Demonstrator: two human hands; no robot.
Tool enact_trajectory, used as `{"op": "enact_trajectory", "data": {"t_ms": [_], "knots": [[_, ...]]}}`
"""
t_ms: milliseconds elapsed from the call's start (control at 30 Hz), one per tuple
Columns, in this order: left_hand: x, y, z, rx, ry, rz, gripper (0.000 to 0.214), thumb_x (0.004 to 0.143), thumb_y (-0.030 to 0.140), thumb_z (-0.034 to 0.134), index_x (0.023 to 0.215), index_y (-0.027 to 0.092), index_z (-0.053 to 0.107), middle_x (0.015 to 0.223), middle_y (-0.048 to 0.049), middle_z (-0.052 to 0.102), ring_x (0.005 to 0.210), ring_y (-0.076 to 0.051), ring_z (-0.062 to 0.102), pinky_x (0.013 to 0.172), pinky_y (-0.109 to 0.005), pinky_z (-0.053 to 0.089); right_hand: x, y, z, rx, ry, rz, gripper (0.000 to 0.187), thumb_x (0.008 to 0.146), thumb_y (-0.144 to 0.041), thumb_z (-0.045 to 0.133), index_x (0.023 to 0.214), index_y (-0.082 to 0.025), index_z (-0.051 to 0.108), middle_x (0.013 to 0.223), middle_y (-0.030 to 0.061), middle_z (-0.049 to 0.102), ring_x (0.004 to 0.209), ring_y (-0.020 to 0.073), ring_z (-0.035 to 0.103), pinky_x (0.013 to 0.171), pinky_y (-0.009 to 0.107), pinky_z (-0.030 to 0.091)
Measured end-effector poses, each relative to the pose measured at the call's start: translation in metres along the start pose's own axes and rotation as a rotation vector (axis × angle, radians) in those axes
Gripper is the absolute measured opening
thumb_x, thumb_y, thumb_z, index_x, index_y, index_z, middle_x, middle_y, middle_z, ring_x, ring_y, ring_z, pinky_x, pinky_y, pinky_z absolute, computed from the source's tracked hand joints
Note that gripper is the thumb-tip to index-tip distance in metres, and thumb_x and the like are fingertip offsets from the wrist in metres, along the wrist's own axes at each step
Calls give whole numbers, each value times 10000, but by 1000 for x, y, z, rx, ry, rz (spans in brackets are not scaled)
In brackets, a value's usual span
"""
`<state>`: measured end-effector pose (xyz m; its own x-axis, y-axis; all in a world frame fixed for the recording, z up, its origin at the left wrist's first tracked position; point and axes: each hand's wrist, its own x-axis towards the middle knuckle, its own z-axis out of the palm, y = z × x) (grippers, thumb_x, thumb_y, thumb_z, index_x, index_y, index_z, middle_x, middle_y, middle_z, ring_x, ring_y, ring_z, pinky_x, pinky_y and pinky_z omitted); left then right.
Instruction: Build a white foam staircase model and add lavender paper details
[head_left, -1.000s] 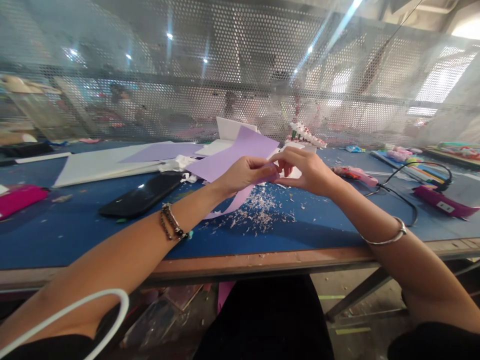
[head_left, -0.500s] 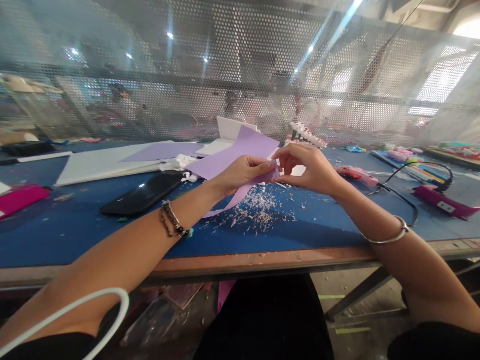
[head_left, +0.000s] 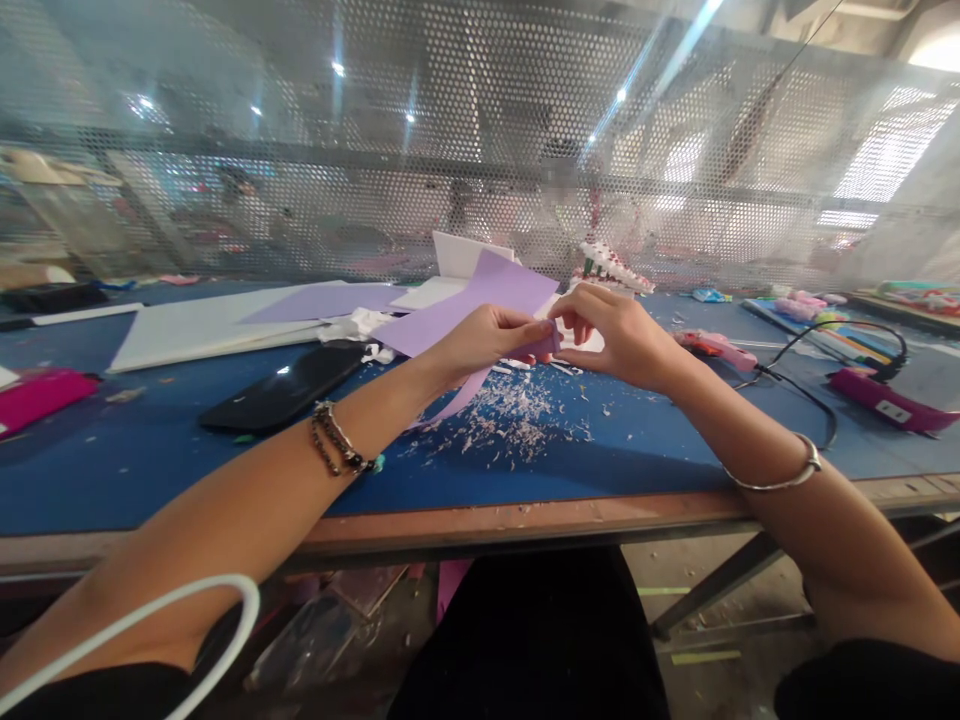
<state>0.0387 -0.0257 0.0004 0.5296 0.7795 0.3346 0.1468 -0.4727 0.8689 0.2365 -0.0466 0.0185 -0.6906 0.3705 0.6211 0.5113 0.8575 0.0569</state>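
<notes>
Between thumb and fingers, my left hand (head_left: 501, 335) pinches a strip of purple foam sheet (head_left: 466, 396), whose loose tail curves down toward the table. The strip's upper end is folded or rolled into a small piece at the fingertips. My right hand (head_left: 611, 332) is closed in a loose pinch at that end; its fingertips touch or nearly touch the purple piece. Behind my left hand lies a larger purple sheet (head_left: 480, 295). White and pale shavings (head_left: 514, 415) are scattered on the blue tabletop (head_left: 615, 450) below my hands.
A black phone (head_left: 289, 390) lies left of my hands, near white sheets (head_left: 191, 325). At right are a pink glue gun (head_left: 720, 350), a cable, and a purple power strip (head_left: 892, 400). A perforated metal screen (head_left: 495, 120) stands behind the table. A magenta case (head_left: 45, 400) is far left.
The end of the purple strip at my fingertips has turned or folded over, and its hanging tail has shifted. My left forearm has moved slightly. Both hands stay in nearly the same place.
</notes>
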Motion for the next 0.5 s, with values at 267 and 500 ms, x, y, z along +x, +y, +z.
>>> {"op": "enact_trajectory", "data": {"t_ms": [267,500], "knots": [[0,2,-4,21,-4,-44,351,675,520,679,639,171,688,642,-57,647,569,-118,547,548,-244,441,1,-2,-1,124,39,52,142,770,-277,563,837,-152,543,786,9,533,668,70,501,649,223,442],[6,-5,-2,86,39,-11,349,703,514,660,716,167,695,652,-49,644,591,-115,554,574,-244,435,1,-3,1,307,5,197,306,736,-247,559,1024,-154,507,856,16,589,691,66,551,629,201,479]]}}
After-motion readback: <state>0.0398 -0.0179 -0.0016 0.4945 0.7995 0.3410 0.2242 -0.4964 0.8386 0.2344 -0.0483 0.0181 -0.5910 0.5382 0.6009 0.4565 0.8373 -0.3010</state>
